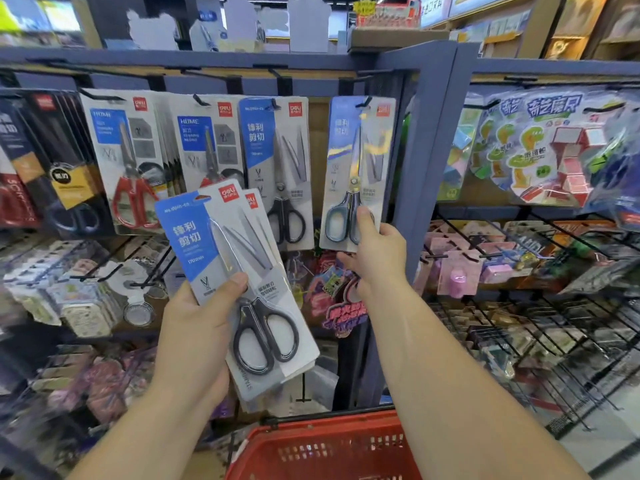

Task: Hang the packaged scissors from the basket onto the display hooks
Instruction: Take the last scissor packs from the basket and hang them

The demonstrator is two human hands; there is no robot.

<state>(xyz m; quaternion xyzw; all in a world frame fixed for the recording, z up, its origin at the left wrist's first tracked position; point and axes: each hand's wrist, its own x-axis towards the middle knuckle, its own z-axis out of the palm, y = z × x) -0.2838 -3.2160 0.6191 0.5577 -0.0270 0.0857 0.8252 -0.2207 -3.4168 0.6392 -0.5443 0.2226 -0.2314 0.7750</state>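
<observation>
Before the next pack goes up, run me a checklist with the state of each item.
1. Grey-handled pack on its hook: ok, the hook shows through its top.
2. Right hand free: not ok, it pinches that pack's bottom edge.
3. Left hand gripping the black-handled stack: ok.
4. Matching hanging pack found: ok, same blue label, just left of the grey one.
5. Room on that pack's peg: cannot tell.
6. More packs in the basket: cannot tell, inside hidden.

Blue shelving (pixel 429 133), perhaps tiled floor (pixel 609 445).
</observation>
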